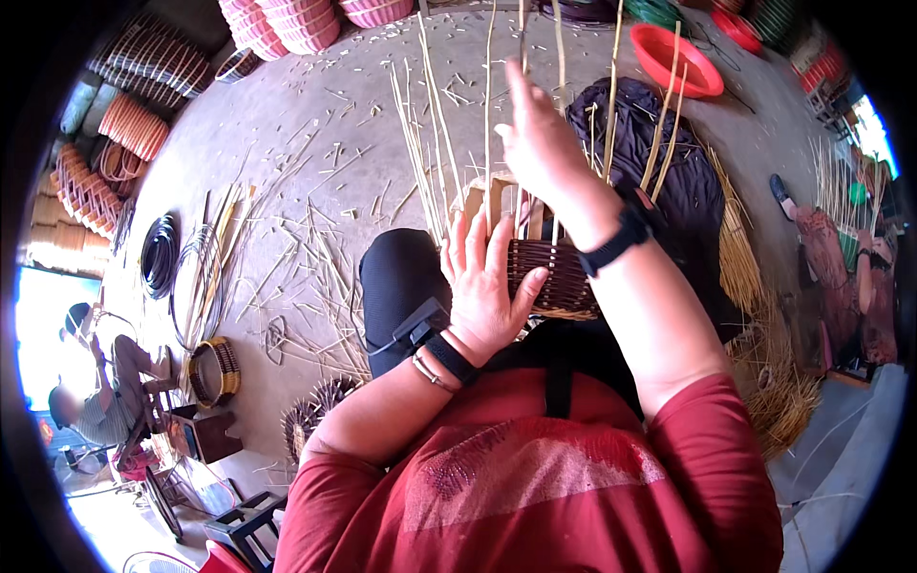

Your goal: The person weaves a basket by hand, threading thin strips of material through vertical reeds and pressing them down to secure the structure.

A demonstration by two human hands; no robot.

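Note:
A partly woven basket [549, 286] of dark brown strands rests at my lap, with long pale upright stakes [489, 95] standing from it. My left hand [482, 277] lies with its fingers spread over the basket's near left side. Raised above the basket's far side is my right hand [546, 138], index finger stretched upward and thumb apart; its other fingers are partly hidden. A thin dark upright piece [522, 43] shows right at that fingertip, and whether the hand touches it I cannot tell. A pale curved rim [473, 196] shows beyond my left fingers.
Loose sticks [306, 277] litter the floor at left, near a dark coil [159, 253]. Dark cloth [630, 124] and a red basin [676, 62] lie at far right, beside a straw bundle [735, 248]. Stacked baskets [138, 124] stand far left. Other people [100, 411] sit at both sides.

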